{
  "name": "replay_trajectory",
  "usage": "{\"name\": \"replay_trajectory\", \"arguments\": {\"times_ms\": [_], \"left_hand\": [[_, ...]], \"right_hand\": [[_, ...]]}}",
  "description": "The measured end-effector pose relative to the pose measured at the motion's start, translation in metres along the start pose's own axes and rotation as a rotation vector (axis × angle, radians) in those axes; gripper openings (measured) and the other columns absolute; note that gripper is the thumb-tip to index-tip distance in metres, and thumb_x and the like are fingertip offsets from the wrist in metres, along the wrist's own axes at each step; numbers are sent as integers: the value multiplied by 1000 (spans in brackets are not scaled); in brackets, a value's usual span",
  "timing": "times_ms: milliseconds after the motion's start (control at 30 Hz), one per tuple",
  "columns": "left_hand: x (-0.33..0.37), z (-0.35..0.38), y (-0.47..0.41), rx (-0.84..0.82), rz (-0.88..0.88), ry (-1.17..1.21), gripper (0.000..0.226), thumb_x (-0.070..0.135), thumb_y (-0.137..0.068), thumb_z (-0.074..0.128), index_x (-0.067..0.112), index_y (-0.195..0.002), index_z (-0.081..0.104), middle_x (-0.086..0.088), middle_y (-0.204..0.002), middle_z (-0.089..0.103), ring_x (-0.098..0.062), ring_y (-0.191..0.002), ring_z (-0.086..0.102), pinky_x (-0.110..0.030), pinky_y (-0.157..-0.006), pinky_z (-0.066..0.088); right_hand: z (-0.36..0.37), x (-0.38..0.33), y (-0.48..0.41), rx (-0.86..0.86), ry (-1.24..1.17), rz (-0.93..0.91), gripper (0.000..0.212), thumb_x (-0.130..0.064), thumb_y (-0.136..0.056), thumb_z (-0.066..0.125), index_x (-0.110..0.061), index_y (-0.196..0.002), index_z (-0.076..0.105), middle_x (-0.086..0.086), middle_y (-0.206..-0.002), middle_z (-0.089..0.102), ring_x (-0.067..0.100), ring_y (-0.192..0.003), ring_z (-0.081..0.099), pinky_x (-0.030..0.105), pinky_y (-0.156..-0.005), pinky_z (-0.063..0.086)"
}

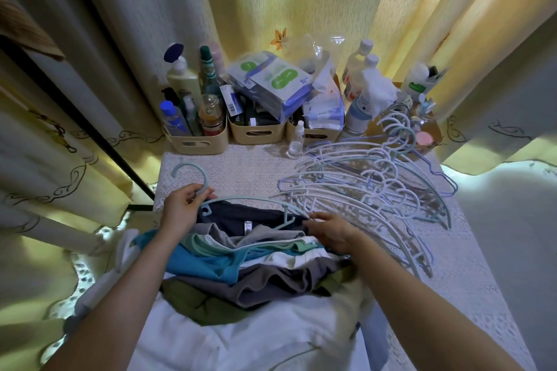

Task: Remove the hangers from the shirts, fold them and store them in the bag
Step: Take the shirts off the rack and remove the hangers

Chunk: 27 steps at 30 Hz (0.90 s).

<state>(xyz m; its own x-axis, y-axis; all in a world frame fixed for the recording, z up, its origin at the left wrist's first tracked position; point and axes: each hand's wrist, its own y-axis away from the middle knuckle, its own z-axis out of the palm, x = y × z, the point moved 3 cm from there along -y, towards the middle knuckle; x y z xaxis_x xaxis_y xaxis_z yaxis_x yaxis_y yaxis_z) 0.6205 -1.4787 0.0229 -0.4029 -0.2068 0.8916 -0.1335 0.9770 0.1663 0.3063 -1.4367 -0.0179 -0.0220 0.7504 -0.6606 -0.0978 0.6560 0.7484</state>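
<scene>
Three beige plastic bins with slot handles are standing in a row behind the shirt pile [256,262], at the back of the counter [235,172]. The left bin [196,141] is holding upright bottles and a jar. The middle bin [256,129] is carrying flat plastic packets with green print, stacked above its rim. The right bin [316,132] is holding crumpled white and blue packaging (contents too jumbled to name). A small clear bottle [294,141] is standing just in front of that bin.

The pile is lying at the counter's near edge: soft, creased layers in teal, grey, white and olive, with a navy shirt [241,215] on top. A pale teal plastic hanger [250,199] is sitting in the navy shirt, its curved arm showing over the collar.

The left hand [180,208] is gripping the hanger at the base of its hook, fingers curled round it. The right hand [331,230] is resting on the pile's right side, fingers bent with tips at the navy shirt's edge; cannot tell if they are pinching cloth.

Right of the pile, a heap of empty hangers [370,187], thin, curved, white and pastel, is lying fanned out on the lace-textured counter cover.
</scene>
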Motion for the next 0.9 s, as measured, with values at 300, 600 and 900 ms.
{"name": "replay_trajectory", "arguments": {"times_ms": [300, 600, 900], "left_hand": [[42, 42, 7, -223, 95, 26, 16, 10, -86, 66, 25, -84, 69, 21, -80, 69, 13, -79, 64, -6, -75, 48], [18, 24, 7, -262, -27, -239, 51, 30, -83, 71, 16, -126, 46, 4, -124, 51, -13, -113, 48, -32, -96, 43], [-26, 19, 41, -364, 19, -412, 46, 18, -85, 70, 13, -128, 54, -9, -133, 51, -22, -124, 47, -32, -105, 36]], "right_hand": [[64, -74, 22, 5, 859, -572, 34, -22, -92, 61, -15, -125, 59, 4, -121, 65, 17, -110, 60, 24, -91, 44], [-11, -114, 28, 177, 794, -559, 21, -15, -92, 60, -6, -109, 68, 8, -75, 67, 2, -59, 57, 12, -59, 43], [-150, -7, 45, 667, 565, -257, 23, -12, -93, 58, 3, -107, 67, 17, -86, 66, 25, -71, 56, 32, -64, 48]]}}
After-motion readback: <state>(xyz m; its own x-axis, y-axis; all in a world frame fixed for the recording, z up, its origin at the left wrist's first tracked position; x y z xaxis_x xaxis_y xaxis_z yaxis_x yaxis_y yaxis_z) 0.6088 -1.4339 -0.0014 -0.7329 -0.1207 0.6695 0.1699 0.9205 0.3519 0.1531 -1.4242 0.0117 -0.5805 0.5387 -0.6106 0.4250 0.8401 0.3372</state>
